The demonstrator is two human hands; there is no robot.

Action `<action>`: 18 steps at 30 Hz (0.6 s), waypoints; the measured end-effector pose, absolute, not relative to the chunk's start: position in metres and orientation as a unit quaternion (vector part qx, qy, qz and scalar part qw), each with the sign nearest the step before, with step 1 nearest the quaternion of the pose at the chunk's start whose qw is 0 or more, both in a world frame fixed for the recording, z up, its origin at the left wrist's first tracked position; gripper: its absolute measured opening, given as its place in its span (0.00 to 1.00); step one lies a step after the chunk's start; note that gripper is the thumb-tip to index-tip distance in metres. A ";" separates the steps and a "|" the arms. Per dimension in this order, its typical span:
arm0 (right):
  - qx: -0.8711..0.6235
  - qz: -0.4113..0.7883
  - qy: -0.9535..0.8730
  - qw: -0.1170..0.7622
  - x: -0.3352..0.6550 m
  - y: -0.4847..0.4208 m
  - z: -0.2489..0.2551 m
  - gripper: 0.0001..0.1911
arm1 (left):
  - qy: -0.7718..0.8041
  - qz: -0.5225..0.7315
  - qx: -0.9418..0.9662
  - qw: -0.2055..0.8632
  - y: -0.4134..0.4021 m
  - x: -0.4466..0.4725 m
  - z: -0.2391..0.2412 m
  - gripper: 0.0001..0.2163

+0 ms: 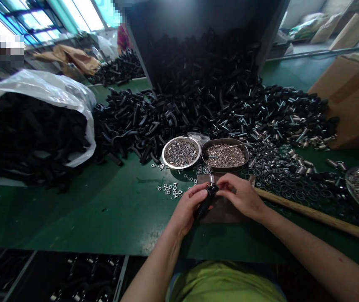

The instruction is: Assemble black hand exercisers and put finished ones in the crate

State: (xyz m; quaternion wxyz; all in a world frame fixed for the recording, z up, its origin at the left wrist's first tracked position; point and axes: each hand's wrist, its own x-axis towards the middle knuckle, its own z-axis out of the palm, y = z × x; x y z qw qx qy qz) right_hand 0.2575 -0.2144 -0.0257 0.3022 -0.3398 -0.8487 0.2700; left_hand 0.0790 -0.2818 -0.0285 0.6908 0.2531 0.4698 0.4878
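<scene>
My left hand [185, 207] is closed round a black plastic handle [202, 208], which it holds tilted above the green table. A coiled metal spring [212, 180] sticks up from the handle's far end. My right hand [242, 196] is closed in a pinch against the side of that end, just below the spring. Whatever lies between its fingertips is too small or hidden to make out. Beneath both hands a flat brownish plate [226, 212] rests on the table.
A round bowl [163, 157] and an oval tin [225, 169] hold small metal parts; loose nuts [169, 191] lie nearby. Black handles [185, 109] are heaped behind. To the right are a hammer's wooden shaft [317, 214], rings [280, 176], another bowl [349, 184] and a cardboard box [352, 100].
</scene>
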 end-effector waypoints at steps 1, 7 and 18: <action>-0.302 0.191 -0.890 0.285 0.261 -0.211 -0.028 0.04 | 0.492 0.463 0.318 0.665 -0.279 0.078 -0.028 0.24; -0.079 -0.132 -0.974 0.167 0.276 -0.193 -0.040 0.11 | 0.576 0.287 0.696 0.320 -0.279 0.083 -0.031 0.29; -0.460 -0.068 -0.884 0.047 0.373 -0.230 -0.036 0.12 | 0.624 0.190 0.733 0.193 -0.294 0.088 -0.040 0.29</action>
